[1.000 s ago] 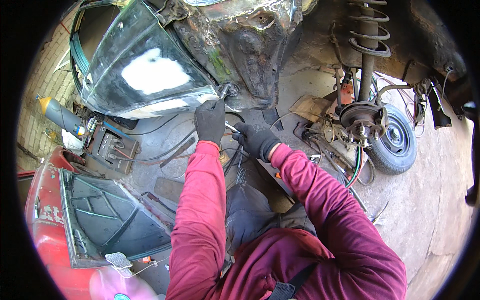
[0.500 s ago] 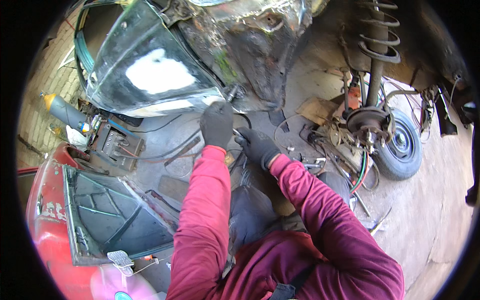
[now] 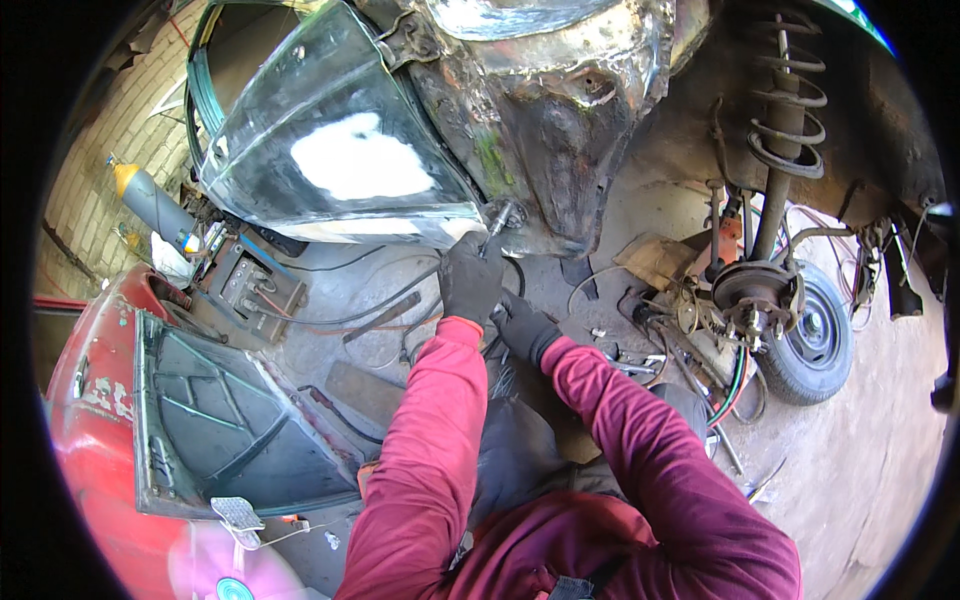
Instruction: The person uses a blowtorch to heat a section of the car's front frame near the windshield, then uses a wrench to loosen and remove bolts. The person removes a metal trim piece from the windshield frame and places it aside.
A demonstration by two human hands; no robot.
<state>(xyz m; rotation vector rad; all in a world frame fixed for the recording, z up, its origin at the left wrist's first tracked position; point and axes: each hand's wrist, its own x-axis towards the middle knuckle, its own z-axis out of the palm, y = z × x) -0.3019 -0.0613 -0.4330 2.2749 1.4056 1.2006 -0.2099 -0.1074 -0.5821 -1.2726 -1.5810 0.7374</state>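
Head view: work looks mid-way, not finished. L hand (image 3: 472, 278), black-gloved, seems closed round the near end of a slim metal rod (image 3: 496, 228), which sits at the near R corner of a dark car panel (image 3: 325, 118), just beside a rusty body section (image 3: 555, 140). R hand (image 3: 528, 328), also gloved, is just to the near R of it w/ fingers curled in; can't tell what, if anything, they hold. Done, as far as shows: a white patch (image 3: 360, 160) is on the panel & a pale strip (image 3: 400, 228) runs along its near edge. Not done: panel is patchy w/ no even finish coat, body section is bare & rough. To the R, hub (image 3: 750, 290) has no wheel on it under the coil-spring strut (image 3: 777, 205); a wheel (image 3: 822, 335) lies on the floor close by. Near L, a loose door (image 3: 215, 430) is off any car, beside a red car part (image 3: 90, 440). Far L, a grey machine box (image 3: 255, 290) & a gas cylinder (image 3: 157, 210), cables trailing across the floor.
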